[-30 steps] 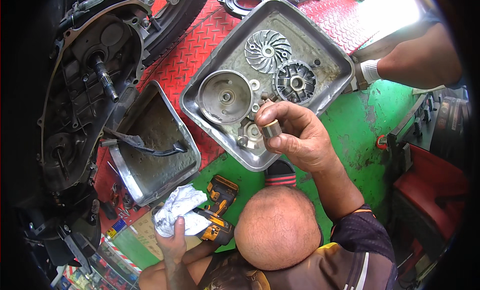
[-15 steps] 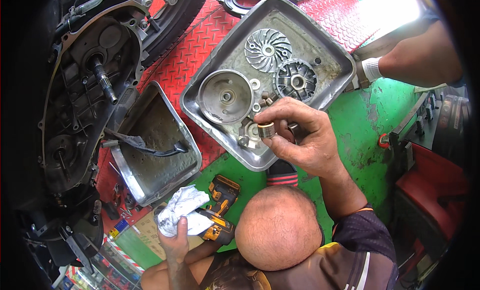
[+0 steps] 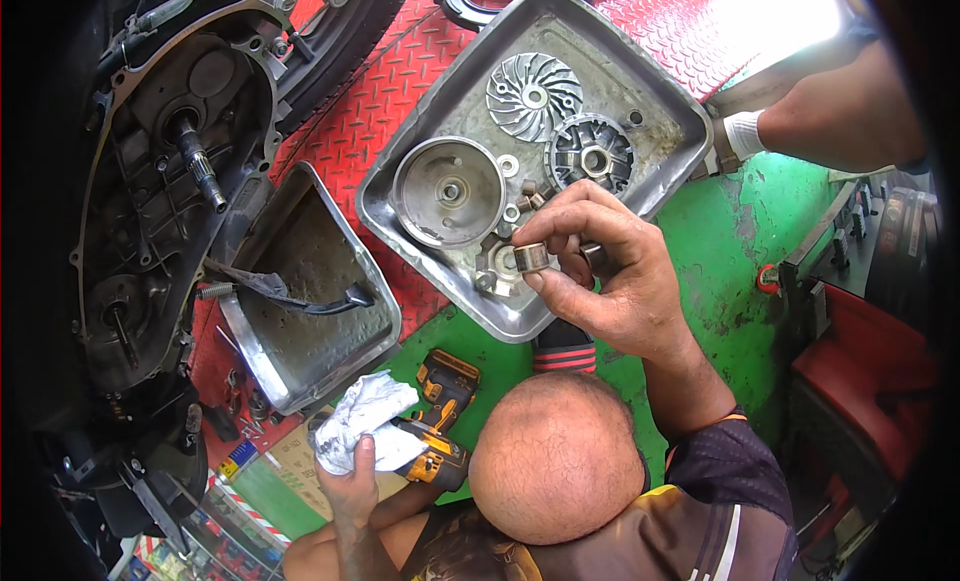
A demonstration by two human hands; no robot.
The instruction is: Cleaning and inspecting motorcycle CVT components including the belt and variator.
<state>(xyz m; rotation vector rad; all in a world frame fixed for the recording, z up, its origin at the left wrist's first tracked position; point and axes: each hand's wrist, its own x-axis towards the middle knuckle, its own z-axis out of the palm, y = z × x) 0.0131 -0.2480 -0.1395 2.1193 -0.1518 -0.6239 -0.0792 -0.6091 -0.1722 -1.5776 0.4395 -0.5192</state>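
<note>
My right hand (image 3: 625, 281), over the tray's near edge, pinches a small brownish-metal roller weight (image 3: 533, 258) between thumb and fingertips. A second, darker cylinder (image 3: 592, 255) shows behind it, against my curled fingers. In my left hand (image 3: 352, 486), lower left, is a crumpled white cloth (image 3: 365, 416) with grey smudges. The grey metal tray (image 3: 665, 91) holds a finned pulley disc (image 3: 534, 97), a variator body (image 3: 603, 159), a round clutch bell (image 3: 449, 192), and several washers and more rollers (image 3: 530, 194) beside my fingers.
An opened scooter engine case (image 3: 180, 211) with a bare splined shaft stands left. A second metal tray (image 3: 310, 301) carries a black strip-like part (image 3: 300, 299). A yellow-black cordless power tool (image 3: 447, 381) lies near my left hand. Another person's leg (image 3: 835, 116) is at upper right.
My right fingers have turned the roller weight, so its side shows more and its open end less. The left hand and cloth stay put; the whole view has shifted slightly.
</note>
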